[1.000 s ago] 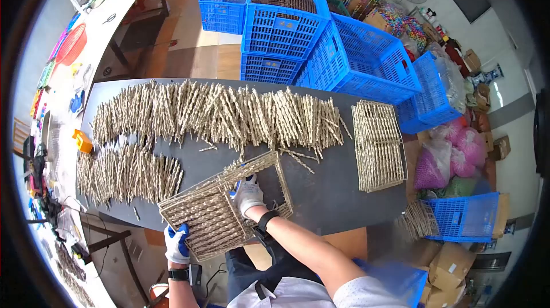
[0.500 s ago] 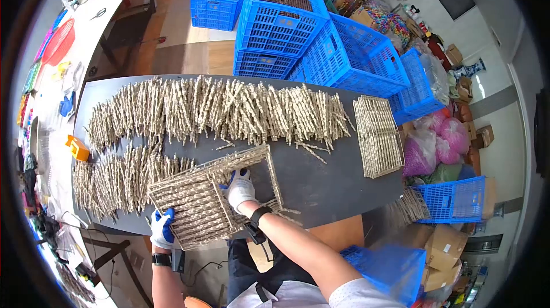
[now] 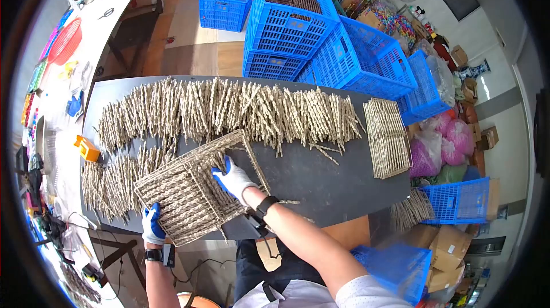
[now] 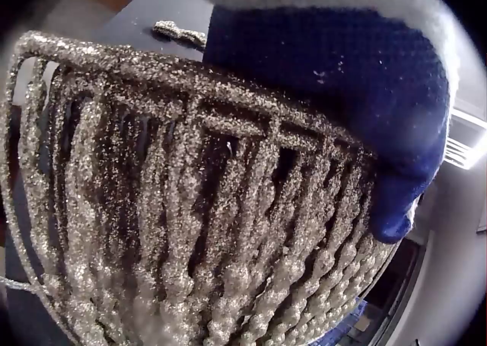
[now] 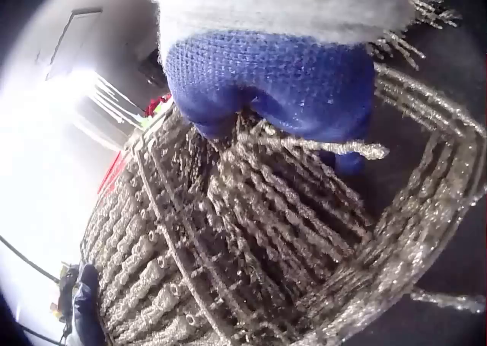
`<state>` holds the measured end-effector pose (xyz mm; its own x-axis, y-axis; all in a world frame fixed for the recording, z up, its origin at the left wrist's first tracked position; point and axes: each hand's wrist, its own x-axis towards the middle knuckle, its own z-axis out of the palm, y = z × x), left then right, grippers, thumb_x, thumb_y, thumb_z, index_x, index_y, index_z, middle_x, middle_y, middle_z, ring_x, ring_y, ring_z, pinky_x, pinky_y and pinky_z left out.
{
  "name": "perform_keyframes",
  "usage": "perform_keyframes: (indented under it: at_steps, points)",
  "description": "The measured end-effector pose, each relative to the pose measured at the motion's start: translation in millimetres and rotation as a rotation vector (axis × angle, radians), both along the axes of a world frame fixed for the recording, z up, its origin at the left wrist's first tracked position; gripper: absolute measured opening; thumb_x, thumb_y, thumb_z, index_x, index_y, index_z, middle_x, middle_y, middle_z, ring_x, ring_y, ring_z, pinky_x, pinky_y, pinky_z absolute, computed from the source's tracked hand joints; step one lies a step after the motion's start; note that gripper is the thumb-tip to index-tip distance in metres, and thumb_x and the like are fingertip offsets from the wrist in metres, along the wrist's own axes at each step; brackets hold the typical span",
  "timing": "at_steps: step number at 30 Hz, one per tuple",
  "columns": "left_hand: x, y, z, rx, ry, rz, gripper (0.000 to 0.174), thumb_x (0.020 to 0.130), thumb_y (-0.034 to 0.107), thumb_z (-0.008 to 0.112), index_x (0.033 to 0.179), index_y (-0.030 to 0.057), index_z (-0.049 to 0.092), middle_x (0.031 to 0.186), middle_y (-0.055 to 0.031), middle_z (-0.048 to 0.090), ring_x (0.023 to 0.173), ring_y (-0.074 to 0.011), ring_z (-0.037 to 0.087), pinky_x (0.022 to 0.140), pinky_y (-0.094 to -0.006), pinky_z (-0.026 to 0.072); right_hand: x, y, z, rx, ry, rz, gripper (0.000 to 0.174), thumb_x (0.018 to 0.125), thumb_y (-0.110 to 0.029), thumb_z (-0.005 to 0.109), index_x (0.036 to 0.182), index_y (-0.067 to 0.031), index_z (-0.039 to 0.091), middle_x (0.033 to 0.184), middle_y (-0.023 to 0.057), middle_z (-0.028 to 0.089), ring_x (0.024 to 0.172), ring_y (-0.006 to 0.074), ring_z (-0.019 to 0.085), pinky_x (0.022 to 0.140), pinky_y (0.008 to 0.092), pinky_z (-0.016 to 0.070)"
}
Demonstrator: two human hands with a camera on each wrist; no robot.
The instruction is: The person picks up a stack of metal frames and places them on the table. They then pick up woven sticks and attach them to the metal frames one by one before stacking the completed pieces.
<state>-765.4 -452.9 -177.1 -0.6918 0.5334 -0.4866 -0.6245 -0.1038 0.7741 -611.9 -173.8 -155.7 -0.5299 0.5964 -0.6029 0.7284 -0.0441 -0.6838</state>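
Tilted at the table's front edge is a stack of glittery rectangular frames (image 3: 183, 199), its left part crossed by beaded rods. My left hand (image 3: 152, 225) grips its lower left corner, and in the left wrist view the blue-coated fingers (image 4: 319, 79) wrap over the stack's rim (image 4: 167, 72). My right hand (image 3: 234, 181) is inside the right part of the stack. The right wrist view shows its blue fingers (image 5: 266, 83) curled round a bunch of loose glittery sticks (image 5: 281, 201), with one stick lying crosswise below them. The fingertips are partly hidden.
Two heaps of sticks, a long back one (image 3: 229, 107) and a front left one (image 3: 114, 185), lie on the dark table (image 3: 321, 193). A flat stack of frames (image 3: 388, 139) is at the right, an orange holder (image 3: 87, 149) at the left. Blue crates (image 3: 292, 27) stand behind.
The frames have moved left across the table with both hands on them. The right hand has shifted left too and stays inside the right part of the stack.
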Motion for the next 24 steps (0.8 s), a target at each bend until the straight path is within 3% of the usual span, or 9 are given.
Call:
perform_keyframes:
  at_steps: [3,6,9,11,15,17,18,20,24]
  points:
    - [-0.5,-1.6,-11.9,0.031,-0.065,-0.028,0.035,0.090,0.011,0.057,0.124,0.0062,0.052,0.109,-0.0061,0.062,0.095,-0.0182,0.062,0.085,-0.0355,0.0522,19.6,8.8,11.5,0.009,0.107,-0.009,0.058,0.089,-0.037,0.060,0.135,-0.0041,0.046,0.120,0.0253,0.059,0.111,0.0408,0.057,0.094,0.0450,0.0459]
    - [3.0,3.7,-9.7,0.090,-0.014,-0.025,0.029,0.096,0.016,0.053,0.123,0.0067,0.050,0.107,-0.0076,0.063,0.089,-0.0216,0.065,0.077,-0.0377,0.0569,44.6,7.8,31.2,0.079,0.147,-0.015,0.049,0.090,-0.028,0.061,0.132,-0.0052,0.049,0.119,0.0224,0.061,0.110,0.0350,0.060,0.093,0.0409,0.0474]
    - [5.1,8.4,8.4,0.074,-0.039,-0.048,0.029,0.097,0.017,0.052,0.124,0.0059,0.049,0.107,-0.0087,0.063,0.092,-0.0221,0.065,0.080,-0.0377,0.0561,80.3,7.5,65.7,0.132,0.491,-0.026,0.037,0.089,-0.008,0.063,0.125,-0.0058,0.057,0.112,0.0141,0.067,0.100,0.0209,0.067,0.084,0.0322,0.0516]
    - [4.2,8.7,6.5,0.068,-0.017,-0.027,0.029,0.097,0.017,0.051,0.124,0.0058,0.049,0.108,-0.0091,0.063,0.094,-0.0224,0.064,0.081,-0.0377,0.0557,108.1,7.5,106.2,0.255,0.565,-0.083,0.033,0.086,-0.009,0.066,0.119,-0.0057,0.060,0.107,0.0134,0.069,0.095,0.0246,0.068,0.081,0.0341,0.0527]
    - [-0.9,2.6,1.7,0.079,0.001,-0.057,0.032,0.098,0.023,0.051,0.124,0.0044,0.050,0.115,-0.0108,0.062,0.100,-0.0234,0.063,0.087,-0.0397,0.0534,182.2,17.3,108.4,0.690,0.263,-0.069,0.034,0.084,-0.021,0.069,0.114,-0.0068,0.062,0.099,0.0153,0.068,0.089,0.0324,0.067,0.077,0.0389,0.0532]
    - [-1.6,4.7,10.2,0.075,-0.046,-0.078,0.032,0.098,0.023,0.051,0.124,0.0043,0.050,0.115,-0.0088,0.061,0.100,-0.0199,0.062,0.088,-0.0363,0.0523,219.4,17.0,101.2,0.671,-0.172,0.154,0.046,0.086,-0.037,0.066,0.120,-0.0075,0.058,0.104,0.0167,0.066,0.091,0.0328,0.066,0.078,0.0432,0.0522]
    - [0.7,7.0,16.5,0.091,-0.017,-0.090,0.032,0.099,0.023,0.050,0.124,0.0037,0.050,0.115,-0.0089,0.061,0.100,-0.0201,0.062,0.088,-0.0366,0.0523,235.1,10.8,92.3,0.671,-0.175,0.151,0.046,0.086,-0.037,0.066,0.120,-0.0075,0.058,0.104,0.0167,0.066,0.091,0.0328,0.066,0.078,0.0432,0.0522]
    - [3.7,12.8,23.8,0.107,0.022,-0.067,0.037,0.100,0.027,0.048,0.126,0.0019,0.049,0.116,-0.0096,0.061,0.101,-0.0212,0.062,0.090,-0.0374,0.0519,259.6,-5.8,71.6,0.732,-0.541,0.516,0.059,0.086,-0.050,0.060,0.127,-0.0088,0.054,0.109,0.0175,0.062,0.097,0.0326,0.064,0.081,0.0461,0.0505]
    - [2.9,15.9,26.1,0.170,-0.031,-0.083,0.047,0.100,0.035,0.047,0.131,0.0000,0.047,0.123,-0.0121,0.059,0.106,-0.0238,0.061,0.094,-0.0391,0.0501,281.8,-29.5,40.8,0.621,-0.687,0.629,0.056,0.086,-0.049,0.059,0.127,-0.0117,0.054,0.109,0.0153,0.059,0.099,0.0308,0.062,0.081,0.0448,0.0494]
